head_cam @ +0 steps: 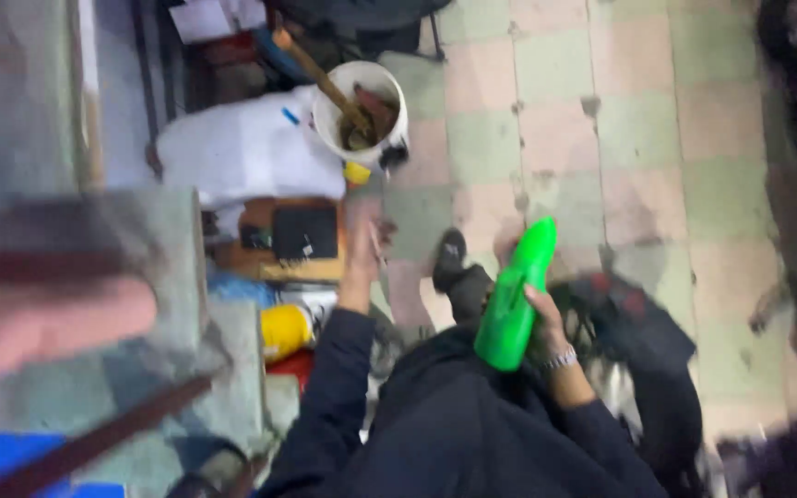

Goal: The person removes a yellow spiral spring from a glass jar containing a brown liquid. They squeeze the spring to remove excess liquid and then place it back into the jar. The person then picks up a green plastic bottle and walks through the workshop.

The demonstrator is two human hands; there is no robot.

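The view is motion-blurred. My right hand (543,321), with a metal band on its wrist, grips a bright green plastic bottle-shaped object (515,293) that points up and away from me over my lap. My left hand (364,247) is stretched forward from a dark sleeve, above the floor near a black case (304,231). The blur hides whether its fingers hold anything. My black shoe (450,259) shows between the two hands.
A white bucket (362,112) with wooden-handled tools stands beside a white sack (243,149). A yellow object (284,330) lies by a grey concrete block (154,277) on the left. Green and pink floor tiles (620,129) spread right, with a dark bag (643,334).
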